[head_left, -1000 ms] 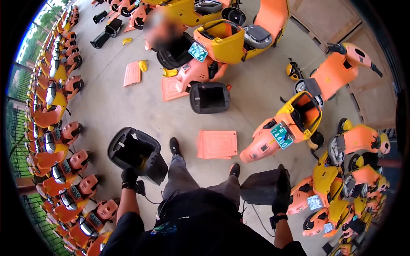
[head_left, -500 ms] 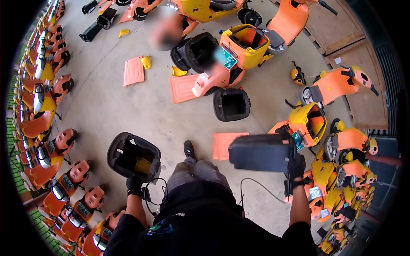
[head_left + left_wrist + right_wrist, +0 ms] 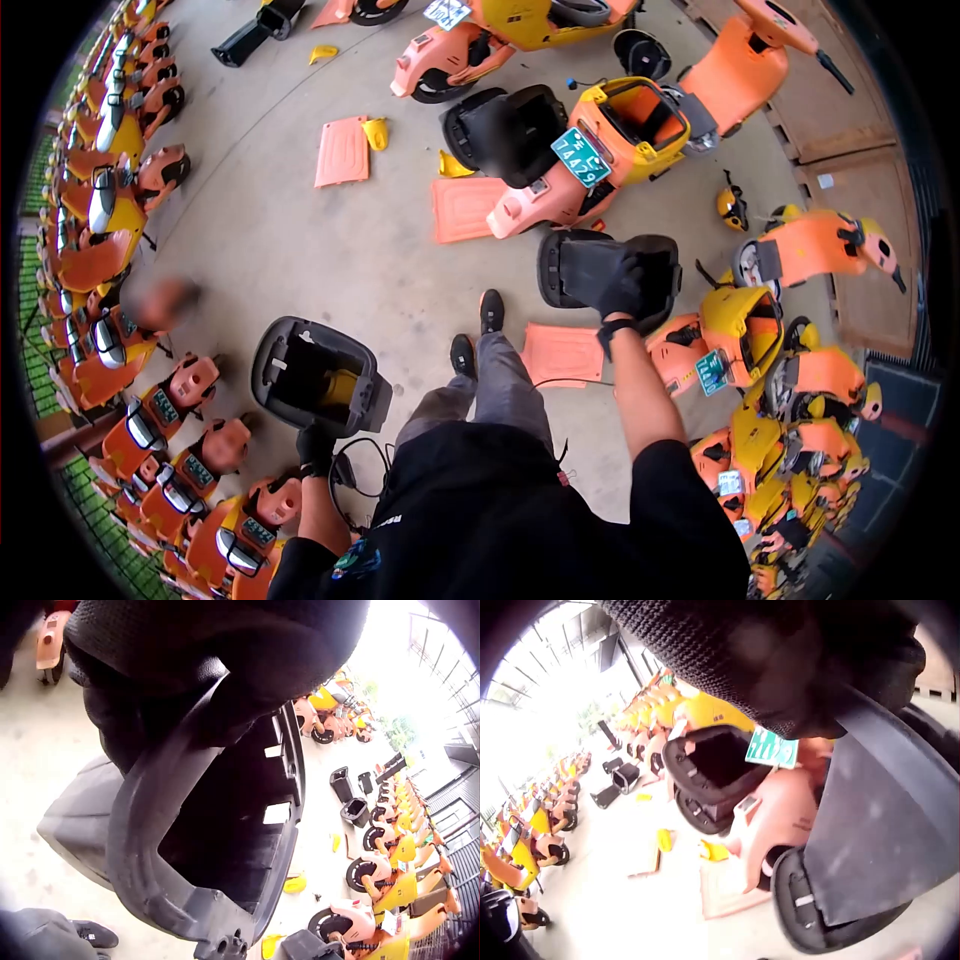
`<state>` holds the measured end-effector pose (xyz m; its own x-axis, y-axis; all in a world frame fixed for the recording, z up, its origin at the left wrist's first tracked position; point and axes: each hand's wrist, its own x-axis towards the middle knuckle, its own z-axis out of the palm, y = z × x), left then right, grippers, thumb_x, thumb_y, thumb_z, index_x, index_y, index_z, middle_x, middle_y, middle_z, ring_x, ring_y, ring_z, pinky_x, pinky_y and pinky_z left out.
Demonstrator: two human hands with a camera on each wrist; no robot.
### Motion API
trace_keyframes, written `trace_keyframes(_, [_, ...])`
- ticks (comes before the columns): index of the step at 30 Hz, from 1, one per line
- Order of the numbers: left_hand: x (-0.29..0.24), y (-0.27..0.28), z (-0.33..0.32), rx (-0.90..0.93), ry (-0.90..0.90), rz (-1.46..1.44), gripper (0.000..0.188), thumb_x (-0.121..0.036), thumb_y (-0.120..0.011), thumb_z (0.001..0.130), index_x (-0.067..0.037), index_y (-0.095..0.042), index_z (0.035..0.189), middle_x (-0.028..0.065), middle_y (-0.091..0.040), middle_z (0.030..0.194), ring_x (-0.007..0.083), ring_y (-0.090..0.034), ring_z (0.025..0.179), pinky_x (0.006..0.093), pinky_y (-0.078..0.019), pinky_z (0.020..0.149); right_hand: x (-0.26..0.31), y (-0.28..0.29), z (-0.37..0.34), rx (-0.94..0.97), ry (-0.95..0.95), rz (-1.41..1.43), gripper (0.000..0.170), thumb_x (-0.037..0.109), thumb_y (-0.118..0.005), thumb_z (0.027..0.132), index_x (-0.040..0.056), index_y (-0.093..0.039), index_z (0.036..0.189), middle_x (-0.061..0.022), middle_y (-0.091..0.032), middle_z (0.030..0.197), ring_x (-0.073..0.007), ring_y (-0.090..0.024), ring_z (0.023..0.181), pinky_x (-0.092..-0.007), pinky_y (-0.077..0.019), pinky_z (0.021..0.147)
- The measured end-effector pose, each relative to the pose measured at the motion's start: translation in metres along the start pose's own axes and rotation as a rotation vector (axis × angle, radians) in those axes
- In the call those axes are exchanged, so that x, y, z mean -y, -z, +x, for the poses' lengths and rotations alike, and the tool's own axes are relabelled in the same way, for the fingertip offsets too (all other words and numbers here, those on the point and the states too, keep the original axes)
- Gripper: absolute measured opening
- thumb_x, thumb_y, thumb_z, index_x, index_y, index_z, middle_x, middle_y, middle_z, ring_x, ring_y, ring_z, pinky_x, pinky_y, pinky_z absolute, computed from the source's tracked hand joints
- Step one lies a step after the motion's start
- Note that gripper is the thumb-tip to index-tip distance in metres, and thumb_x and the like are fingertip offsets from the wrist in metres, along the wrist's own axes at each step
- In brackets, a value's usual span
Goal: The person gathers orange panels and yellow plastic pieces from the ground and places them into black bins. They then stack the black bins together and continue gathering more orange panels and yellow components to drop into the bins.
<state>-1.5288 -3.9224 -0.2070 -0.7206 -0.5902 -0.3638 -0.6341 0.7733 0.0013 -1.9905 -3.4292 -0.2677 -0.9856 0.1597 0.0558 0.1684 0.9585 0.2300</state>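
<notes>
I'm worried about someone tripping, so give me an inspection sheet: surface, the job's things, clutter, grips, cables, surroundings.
Surface: hard grey floor, dark specks; spills: nothing seen.
Job's things: left bin open, yellow piece inside; right bin overlaps a third bin in view, contact unclear.
Clutter: pink panels and yellow scraps on the floor; a trip risk, I'd say.
Grips: left hand holds the left bin's rim; right hand holds the right bin's.
Cables: black cable looped beside the left hand; its ends are unclear.
Surroundings: rows of scooters both sides; fence on the left.
</notes>
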Motion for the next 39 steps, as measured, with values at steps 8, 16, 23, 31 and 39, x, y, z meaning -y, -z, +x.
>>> trace_keyframes(8, [-0.015,0.033,-0.006,0.148,0.013,0.103,0.017,-0.024,-0.058,0.071,-0.008,-0.062,0.072,0.0161,-0.062,0.068,0.0354,-0.061,0.068,0.0444,-0.0496,0.06,0.071,-0.049,-0.016,0.035,0.101,0.173,0.082,0.029,-0.062,0.073,-0.0145,-0.022,0.13,-0.0293,-0.049,0.11,-0.041,-0.054,0.098,-0.0426,-0.0455,0.081])
trace_keyframes(16, [-0.036,0.047,-0.003,0.088,0.004,-0.081,0.018,-0.027,-0.057,0.074,-0.01,-0.062,0.076,0.0152,-0.063,0.075,0.0347,-0.061,0.073,0.0432,-0.0499,0.061,0.064,0.057,0.029,0.365,-0.014,0.39,0.09,0.035,-0.069,0.068,-0.0066,-0.022,0.132,-0.0245,-0.041,0.126,-0.0387,-0.043,0.115,-0.0425,-0.036,0.096])
trace_keyframes(23, [-0.063,0.058,0.023,0.118,-0.098,0.083,0.016,-0.023,-0.055,0.074,-0.008,-0.061,0.073,0.015,-0.063,0.072,0.0342,-0.061,0.071,0.0425,-0.0502,0.06,0.003,0.011,0.032,0.364,-0.046,0.443,0.092,0.022,-0.065,0.071,-0.005,-0.008,0.137,-0.0301,-0.045,0.119,-0.0421,-0.05,0.105,-0.0433,-0.0408,0.09])
trace_keyframes(31, [-0.073,0.059,0.055,0.081,0.005,-0.046,0.02,-0.023,-0.057,0.074,-0.004,-0.06,0.072,0.0185,-0.06,0.069,0.0379,-0.06,0.068,0.045,-0.0484,0.057,0.017,0.042,0.051,0.438,0.038,0.193,0.058,0.022,-0.061,0.074,-0.0019,-0.034,0.12,-0.0242,-0.056,0.099,-0.0368,-0.059,0.088,-0.0428,-0.0493,0.072])
trace_keyframes(39, [-0.06,0.068,0.076,0.008,-0.05,-0.066,0.024,-0.029,-0.059,0.075,-0.005,-0.06,0.076,0.0173,-0.061,0.072,0.039,-0.058,0.071,0.0429,-0.047,0.058,0.055,0.03,-0.01,0.118,-0.046,0.347,0.072,0.037,-0.067,0.069,-0.0021,-0.037,0.123,-0.0245,-0.052,0.111,-0.0393,-0.05,0.104,-0.0452,-0.0411,0.087])
